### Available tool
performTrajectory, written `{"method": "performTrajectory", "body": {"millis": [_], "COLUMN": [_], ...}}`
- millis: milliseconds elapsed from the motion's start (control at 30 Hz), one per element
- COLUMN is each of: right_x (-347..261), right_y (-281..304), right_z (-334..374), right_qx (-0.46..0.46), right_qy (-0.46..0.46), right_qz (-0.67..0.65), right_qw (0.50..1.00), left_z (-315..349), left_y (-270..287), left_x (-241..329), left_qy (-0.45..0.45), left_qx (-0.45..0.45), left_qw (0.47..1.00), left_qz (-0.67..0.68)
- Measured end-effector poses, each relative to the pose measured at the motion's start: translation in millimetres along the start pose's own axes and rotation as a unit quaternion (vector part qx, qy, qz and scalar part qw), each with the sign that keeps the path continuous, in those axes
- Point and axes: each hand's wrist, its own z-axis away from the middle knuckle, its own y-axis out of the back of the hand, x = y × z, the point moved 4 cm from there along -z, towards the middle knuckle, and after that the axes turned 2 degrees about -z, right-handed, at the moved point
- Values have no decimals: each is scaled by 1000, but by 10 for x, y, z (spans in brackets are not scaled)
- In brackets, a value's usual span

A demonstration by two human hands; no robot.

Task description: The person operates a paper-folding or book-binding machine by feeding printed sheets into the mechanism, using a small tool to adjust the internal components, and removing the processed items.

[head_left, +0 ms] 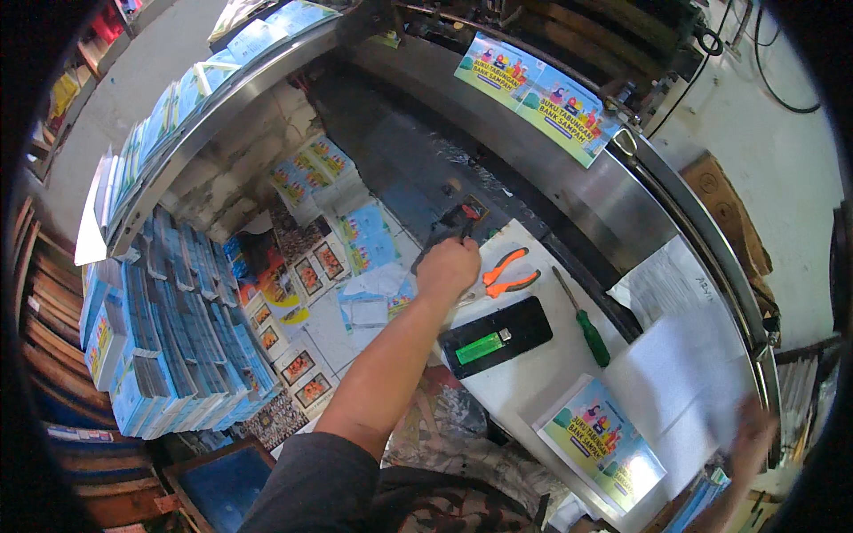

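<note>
My left hand (450, 266) is closed at the machine's bed, next to a black part with a red tip (469, 211); its fingers seem wrapped round a black handle, mostly hidden. My right hand (753, 431) is smeared by motion at the far right. Beside it a pale, blurred booklet or sheet (711, 346) hangs over white sheets (653, 377). Between the hands lie orange-handled pliers (510, 274), a green-handled screwdriver (586, 329) and a black phone (529, 327) with a green lighter (481, 347) on it. A small stack of printed booklets (600, 435) lies nearest me.
Tall stacks of blue booklets (169, 346) stand at the left. More booklets line a curved metal rail (222, 107) above them. Two printed covers (538, 93) rest on the metal machine edge at the back. Printed sheets (369, 235) cover the floor below.
</note>
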Motion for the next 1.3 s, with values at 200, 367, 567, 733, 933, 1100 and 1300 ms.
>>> {"method": "performTrajectory", "body": {"millis": [200, 367, 567, 733, 933, 1100, 1300], "right_x": [-1145, -1606, -1475, -1424, -1402, -1220, -1120], "right_y": [335, -821, -1052, -997, -1129, -1183, -980], "right_z": [-1442, -1623, -878, 568, 1188, 1121, 940], "right_qx": [252, 131, 0, -263, -247, -277, -323], "right_qy": [190, 228, 241, 146, 202, 79, 158], "right_qz": [149, 157, 103, -64, -51, -186, -204], "right_qw": [937, 952, 965, 952, 946, 939, 910], "left_z": [69, -21, 4, 42, -33, -2, -15], "left_y": [-7, -20, -8, 3, -91, -43, -29], "left_x": [106, -1, 40, 71, 12, 53, 53], "left_qy": [20, 35, 0, 1, -5, -5, -5], "left_qx": [-14, -13, 1, -12, 8, -1, -11], "left_qw": [1000, 999, 1000, 1000, 1000, 1000, 1000], "left_qz": [12, 3, 25, 18, -9, 7, 6]}}
